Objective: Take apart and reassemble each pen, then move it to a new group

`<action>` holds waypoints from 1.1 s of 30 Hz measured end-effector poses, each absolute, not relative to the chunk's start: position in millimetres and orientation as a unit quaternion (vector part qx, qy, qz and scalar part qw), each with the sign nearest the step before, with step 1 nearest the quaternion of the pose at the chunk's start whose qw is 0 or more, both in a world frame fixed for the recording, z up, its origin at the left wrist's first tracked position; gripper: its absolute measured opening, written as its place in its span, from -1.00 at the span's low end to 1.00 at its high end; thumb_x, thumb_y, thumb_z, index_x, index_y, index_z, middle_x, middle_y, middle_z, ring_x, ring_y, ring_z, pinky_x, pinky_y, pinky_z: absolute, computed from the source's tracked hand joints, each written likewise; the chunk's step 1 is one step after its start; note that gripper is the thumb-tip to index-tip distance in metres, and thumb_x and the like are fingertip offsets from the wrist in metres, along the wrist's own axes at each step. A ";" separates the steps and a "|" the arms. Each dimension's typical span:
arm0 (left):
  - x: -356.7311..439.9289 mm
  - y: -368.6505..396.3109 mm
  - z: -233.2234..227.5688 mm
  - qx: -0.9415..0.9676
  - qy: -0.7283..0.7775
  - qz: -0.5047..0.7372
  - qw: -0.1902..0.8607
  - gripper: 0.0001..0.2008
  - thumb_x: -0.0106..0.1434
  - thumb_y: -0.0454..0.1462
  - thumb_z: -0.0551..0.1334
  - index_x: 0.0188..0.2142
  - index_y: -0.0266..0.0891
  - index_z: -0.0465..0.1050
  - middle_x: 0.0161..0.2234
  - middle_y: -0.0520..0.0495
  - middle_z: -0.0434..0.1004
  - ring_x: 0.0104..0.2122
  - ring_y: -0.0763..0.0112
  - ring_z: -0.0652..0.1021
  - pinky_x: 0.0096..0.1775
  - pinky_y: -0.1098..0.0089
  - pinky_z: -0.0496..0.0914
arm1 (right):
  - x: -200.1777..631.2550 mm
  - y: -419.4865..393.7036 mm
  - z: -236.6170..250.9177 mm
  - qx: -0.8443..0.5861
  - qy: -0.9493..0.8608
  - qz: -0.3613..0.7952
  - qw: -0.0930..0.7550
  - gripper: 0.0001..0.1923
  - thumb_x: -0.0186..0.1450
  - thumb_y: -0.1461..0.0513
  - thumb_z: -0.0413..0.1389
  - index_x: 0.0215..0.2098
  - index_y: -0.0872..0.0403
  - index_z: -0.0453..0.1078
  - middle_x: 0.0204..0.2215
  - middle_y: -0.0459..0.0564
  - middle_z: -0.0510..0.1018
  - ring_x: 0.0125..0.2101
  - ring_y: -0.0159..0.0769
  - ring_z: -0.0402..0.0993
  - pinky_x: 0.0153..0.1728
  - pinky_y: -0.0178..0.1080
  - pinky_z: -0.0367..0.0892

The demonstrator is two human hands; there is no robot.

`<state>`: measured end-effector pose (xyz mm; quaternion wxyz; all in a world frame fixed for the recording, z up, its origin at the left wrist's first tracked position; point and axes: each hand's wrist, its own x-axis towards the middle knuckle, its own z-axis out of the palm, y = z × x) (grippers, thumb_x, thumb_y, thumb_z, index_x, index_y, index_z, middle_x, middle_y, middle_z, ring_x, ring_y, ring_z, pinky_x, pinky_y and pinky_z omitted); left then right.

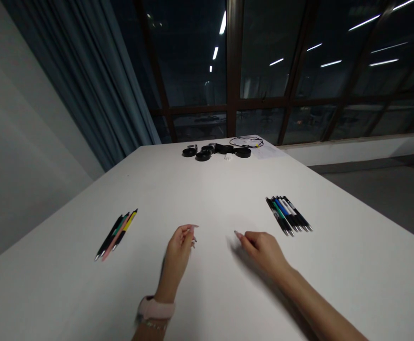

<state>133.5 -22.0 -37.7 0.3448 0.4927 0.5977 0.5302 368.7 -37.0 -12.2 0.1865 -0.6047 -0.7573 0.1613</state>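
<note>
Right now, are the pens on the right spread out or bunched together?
Bunched together. The pens on the right lie flat on the white table, side by side and touching, tips all pointing the same way, beyond the right hand.

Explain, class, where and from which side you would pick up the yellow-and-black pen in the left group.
Probably pinch the yellow-and-black pen mid-barrel from its right side: it lies flat on the white table at the group's right edge, with the pink pen close against its left.
</note>
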 end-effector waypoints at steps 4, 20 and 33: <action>115.7 -24.3 -35.1 0.568 0.657 0.439 0.228 -0.63 0.21 0.05 0.12 -0.35 -0.19 0.46 -0.49 0.00 0.48 -0.48 0.35 0.48 -0.41 0.37 0.37 | 339.8 -55.2 -20.4 -0.519 -0.824 0.169 0.152 -0.53 0.45 0.14 -0.09 -0.54 0.06 0.43 -0.55 -0.05 0.61 -0.54 -0.37 0.47 -0.48 -0.28 -0.01; -2.1 -40.4 -24.4 0.444 0.883 0.092 -0.123 -0.54 0.37 -0.14 -0.02 0.13 -0.33 0.35 -0.09 -0.40 0.50 -0.13 -0.17 0.52 -0.21 0.07 0.41 | 345.4 -58.6 -9.7 -0.514 -0.831 0.156 0.146 -0.52 0.47 0.15 -0.11 -0.54 0.07 0.42 -0.55 -0.04 0.61 -0.53 -0.36 0.48 -0.47 -0.29 0.01; -10.5 -33.9 -38.6 0.468 0.866 0.139 -0.110 -0.55 0.33 -0.05 0.02 0.02 -0.27 0.44 -0.11 -0.40 0.55 -0.15 -0.18 0.54 -0.24 0.04 0.40 | 346.7 -59.5 -6.1 -0.516 -0.831 0.156 0.140 -0.53 0.47 0.15 -0.12 -0.51 0.06 0.45 -0.52 -0.04 0.62 -0.50 -0.35 0.49 -0.45 -0.28 0.05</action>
